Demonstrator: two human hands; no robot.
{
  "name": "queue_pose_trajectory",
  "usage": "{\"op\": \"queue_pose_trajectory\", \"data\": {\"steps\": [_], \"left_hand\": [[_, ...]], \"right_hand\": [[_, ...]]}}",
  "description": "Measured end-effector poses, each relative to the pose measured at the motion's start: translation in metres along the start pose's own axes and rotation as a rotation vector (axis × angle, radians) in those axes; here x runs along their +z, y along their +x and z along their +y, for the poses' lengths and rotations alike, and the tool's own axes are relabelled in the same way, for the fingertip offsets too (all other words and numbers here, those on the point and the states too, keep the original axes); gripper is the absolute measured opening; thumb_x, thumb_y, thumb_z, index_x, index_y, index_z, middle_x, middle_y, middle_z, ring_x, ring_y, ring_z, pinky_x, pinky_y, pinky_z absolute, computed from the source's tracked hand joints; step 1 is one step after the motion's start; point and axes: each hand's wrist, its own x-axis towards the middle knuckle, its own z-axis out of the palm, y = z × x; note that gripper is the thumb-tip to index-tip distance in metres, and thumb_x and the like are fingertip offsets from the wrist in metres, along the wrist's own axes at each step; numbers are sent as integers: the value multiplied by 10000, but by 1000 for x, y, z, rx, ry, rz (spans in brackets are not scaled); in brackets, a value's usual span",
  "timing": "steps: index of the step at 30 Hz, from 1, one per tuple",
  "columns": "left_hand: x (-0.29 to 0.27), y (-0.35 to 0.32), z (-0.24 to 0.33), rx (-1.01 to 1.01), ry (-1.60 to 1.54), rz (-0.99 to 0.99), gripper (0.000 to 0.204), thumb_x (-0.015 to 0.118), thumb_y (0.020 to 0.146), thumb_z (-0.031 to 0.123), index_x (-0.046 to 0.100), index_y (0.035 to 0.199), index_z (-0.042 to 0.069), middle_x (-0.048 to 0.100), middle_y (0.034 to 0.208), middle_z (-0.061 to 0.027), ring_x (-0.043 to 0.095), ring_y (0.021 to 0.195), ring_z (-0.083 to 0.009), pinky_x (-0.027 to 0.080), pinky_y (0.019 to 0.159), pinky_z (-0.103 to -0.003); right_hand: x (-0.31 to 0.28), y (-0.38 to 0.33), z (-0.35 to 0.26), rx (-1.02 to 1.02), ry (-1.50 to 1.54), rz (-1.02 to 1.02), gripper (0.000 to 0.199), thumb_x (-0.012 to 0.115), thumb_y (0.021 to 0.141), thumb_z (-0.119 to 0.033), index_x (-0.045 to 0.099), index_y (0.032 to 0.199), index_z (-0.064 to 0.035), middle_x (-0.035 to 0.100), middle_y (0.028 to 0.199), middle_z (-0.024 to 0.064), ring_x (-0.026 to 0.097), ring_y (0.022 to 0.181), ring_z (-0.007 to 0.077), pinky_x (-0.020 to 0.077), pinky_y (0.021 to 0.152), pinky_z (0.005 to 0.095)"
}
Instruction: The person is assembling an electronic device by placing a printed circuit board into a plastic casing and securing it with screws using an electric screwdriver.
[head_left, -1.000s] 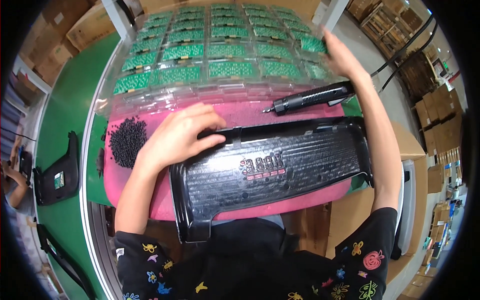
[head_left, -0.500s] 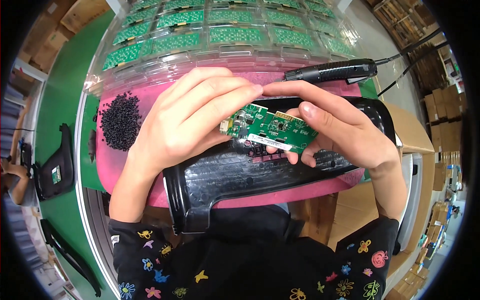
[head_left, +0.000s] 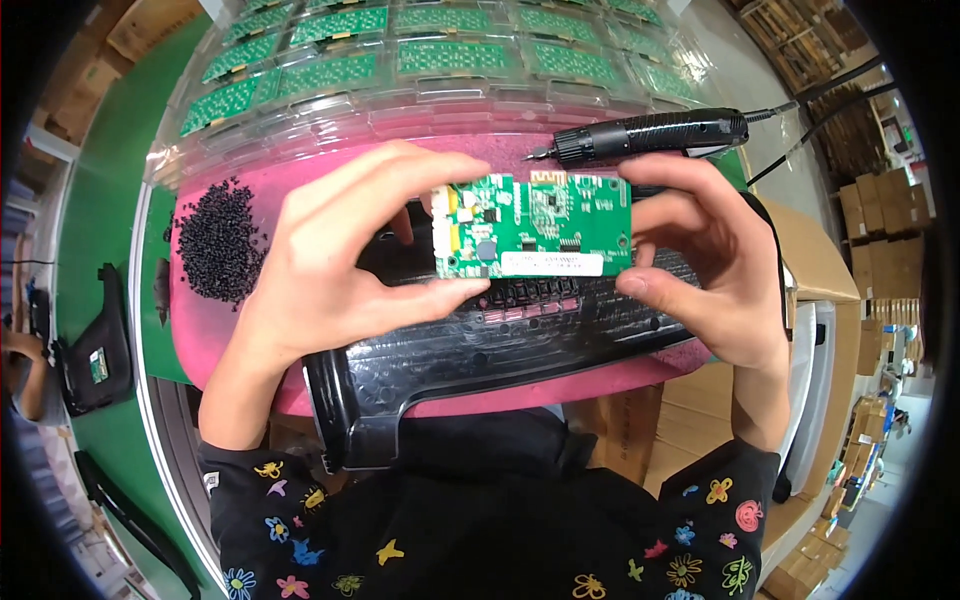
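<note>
Left hand (head_left: 325, 250), right hand (head_left: 735, 262): green circuit board (head_left: 545, 230) pinched by both at opposite ends, best held by edges alone.

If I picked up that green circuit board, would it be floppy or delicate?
The circuit board shows no bend between the left hand and right hand, so it's probably stiff. Small parts exposed on its face suggest it may be fragile.

A board (head_left: 530, 225) sits between left hand (head_left: 335, 255) and right hand (head_left: 715, 265), above a panel (head_left: 440, 365) on a mat (head_left: 205, 338); screws (head_left: 218, 245) lie left, screwdriver (head_left: 650, 135) behind right, trays (head_left: 455, 88) farthest back.
</note>
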Motion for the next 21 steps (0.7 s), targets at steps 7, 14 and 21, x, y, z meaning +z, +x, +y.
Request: {"op": "queue_pose_trajectory", "data": {"steps": [7, 14, 21], "left_hand": [[12, -3, 9, -141, -46, -241, 622, 822, 638, 121, 594, 1209, 29, 646, 1048, -115, 625, 756, -204, 517, 617, -289], [20, -5, 8, -215, 87, -506, 542, 811, 626, 153, 601, 1115, 47, 590, 1060, -70, 641, 867, -271, 534, 663, -337], [20, -5, 7, -230, 127, -552, 545, 823, 613, 165, 610, 1103, 56, 591, 1030, -54, 634, 856, -247, 526, 629, -334]], "right_hand": [[-10, -9, 34, -122, -266, 82, 569, 841, 680, -71, 590, 1186, -4, 702, 1055, 99, 662, 980, 172, 494, 859, 285], [-10, -4, 70, -269, -474, -68, 517, 843, 624, -115, 631, 1089, -36, 583, 1229, 110, 549, 1129, 304, 436, 974, 391], [-7, -3, 69, -276, -564, -77, 524, 838, 616, -99, 627, 1091, -38, 578, 1207, 101, 526, 1108, 316, 440, 953, 398]]}}
